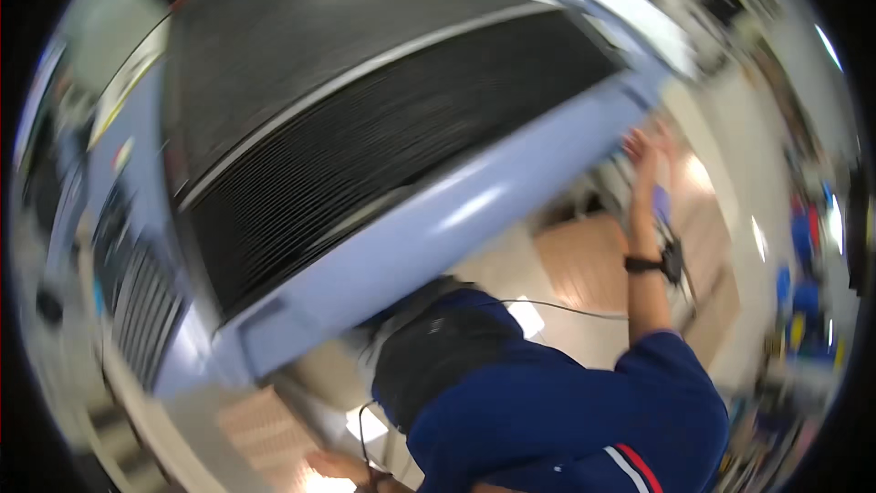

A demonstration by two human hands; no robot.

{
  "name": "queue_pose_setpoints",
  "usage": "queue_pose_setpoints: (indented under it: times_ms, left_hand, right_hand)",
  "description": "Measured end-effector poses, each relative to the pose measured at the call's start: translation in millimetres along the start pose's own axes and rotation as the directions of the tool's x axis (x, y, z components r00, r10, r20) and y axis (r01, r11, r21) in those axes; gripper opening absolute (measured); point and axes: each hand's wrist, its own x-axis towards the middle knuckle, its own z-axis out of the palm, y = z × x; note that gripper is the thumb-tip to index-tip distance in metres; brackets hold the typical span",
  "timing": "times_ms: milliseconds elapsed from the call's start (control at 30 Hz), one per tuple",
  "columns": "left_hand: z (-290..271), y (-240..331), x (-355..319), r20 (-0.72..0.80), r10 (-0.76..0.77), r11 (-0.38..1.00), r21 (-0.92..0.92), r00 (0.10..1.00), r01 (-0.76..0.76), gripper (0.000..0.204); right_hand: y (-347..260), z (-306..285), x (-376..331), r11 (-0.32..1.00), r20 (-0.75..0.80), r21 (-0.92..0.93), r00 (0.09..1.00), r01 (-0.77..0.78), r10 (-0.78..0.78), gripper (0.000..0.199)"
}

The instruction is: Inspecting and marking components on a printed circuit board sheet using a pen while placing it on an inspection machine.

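Motion blurs the whole picture. My right hand (648, 144) is stretched out beside the right end of a large machine's pale blue front bar (474, 196). Its fingers look apart with nothing seen in them; whether they touch the bar I cannot tell. A black watch-like strap (650, 264) circles that wrist. Low in the view, my left hand (336, 466) hangs over the floor, away from the machine, its fingers smeared. Behind the bar lies a black ribbed panel (401, 137), and beyond it a flat dark bed (338, 14) edged by a pale metal strip.
The machine's blue side housing (137, 246) with a slatted vent stands at the left. Brown flat sheets (584, 260) lie on the floor near my right arm. A thin dark cable (566, 310) crosses below. Shelves with blurred colourful items (808, 310) line the far right.
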Motion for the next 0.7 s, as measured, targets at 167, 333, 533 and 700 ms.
queue_pose_setpoints:
  times_ms: [167, 333, 533, 700]
  left_hand:
    - [-0.6, 195.8, 148.2, -0.347, 0.38, 0.886, -0.131, 0.858, -0.445, 0.05]
    - [21.6, 263.5, 215.7, -0.405, 0.486, 0.779, -0.203, 0.775, -0.594, 0.051]
    - [19.9, 284.8, 245.1, -0.405, 0.54, 0.736, -0.197, 0.738, -0.647, 0.052]
    - [23.3, 286.7, 254.3, -0.391, 0.554, 0.726, -0.206, 0.735, -0.656, 0.053]
  right_hand:
    - [15.9, -128.8, 1.9, 0.427, -0.161, -0.873, 0.965, -0.237, 0.206, 0.053]
    - [80.0, -260.2, -41.5, -0.027, -0.105, -0.994, 0.912, -0.103, 0.397, 0.067]
    - [86.0, -240.6, -64.0, -0.023, -0.272, -0.962, 0.954, -0.272, 0.126, 0.056]
    - [1.0, -251.3, -27.6, 0.141, -0.397, -0.918, 0.838, -0.372, -0.375, 0.03]
